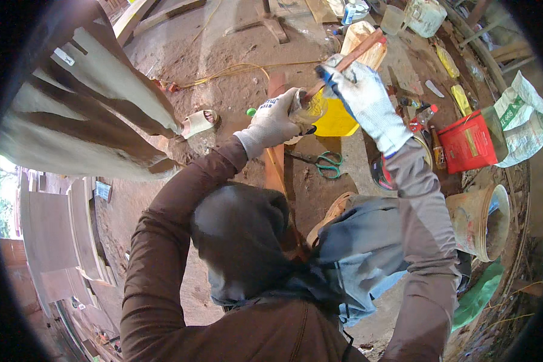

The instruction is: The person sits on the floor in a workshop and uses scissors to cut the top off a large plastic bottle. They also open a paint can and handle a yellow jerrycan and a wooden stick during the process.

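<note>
The stick (363, 48) slants from far right down to the clear cup (317, 108). The right hand (359, 90) grips the stick; the left hand (276, 120) clasps the cup. Right of it, a yellow container (338, 123); nearer, green scissors (336, 164).

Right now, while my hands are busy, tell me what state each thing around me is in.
Left hand: gloved, closed around the clear container
Clear container: held, partly hidden by glove
Right hand: gloved, closed around the wooden stick
Wooden stick: held slanted, lower end near the container
Green-handled scissors: on the ground; whether open, I can't tell
Bucket: uncovered, something blue inside
Red-capped bottle: capped
Green-and-white sack: crumpled
</note>
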The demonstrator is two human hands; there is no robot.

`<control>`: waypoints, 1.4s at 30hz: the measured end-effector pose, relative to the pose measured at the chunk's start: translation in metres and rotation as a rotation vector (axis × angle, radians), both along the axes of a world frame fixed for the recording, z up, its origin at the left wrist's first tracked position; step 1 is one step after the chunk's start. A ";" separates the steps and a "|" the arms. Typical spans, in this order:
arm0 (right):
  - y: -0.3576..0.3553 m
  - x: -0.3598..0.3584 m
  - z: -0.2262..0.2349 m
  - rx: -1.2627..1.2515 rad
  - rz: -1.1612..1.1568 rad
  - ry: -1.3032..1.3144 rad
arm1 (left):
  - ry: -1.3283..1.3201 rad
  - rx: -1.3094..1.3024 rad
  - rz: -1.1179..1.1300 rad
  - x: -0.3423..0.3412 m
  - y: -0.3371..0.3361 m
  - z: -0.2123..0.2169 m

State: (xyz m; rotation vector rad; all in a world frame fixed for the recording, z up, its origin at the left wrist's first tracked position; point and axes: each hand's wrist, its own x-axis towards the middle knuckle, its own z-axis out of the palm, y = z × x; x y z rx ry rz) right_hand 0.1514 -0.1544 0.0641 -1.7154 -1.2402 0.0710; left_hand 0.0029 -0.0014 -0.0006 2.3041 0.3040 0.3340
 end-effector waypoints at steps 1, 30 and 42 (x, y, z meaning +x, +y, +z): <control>-0.002 0.002 -0.006 -0.033 0.034 0.076 | 0.003 -0.014 0.005 -0.001 -0.001 0.001; -0.002 -0.012 -0.006 -0.094 -0.056 -0.339 | -0.009 0.013 -0.023 0.002 0.000 -0.003; 0.007 -0.013 -0.015 0.024 -0.082 -0.336 | 0.005 0.031 -0.002 0.002 -0.005 0.000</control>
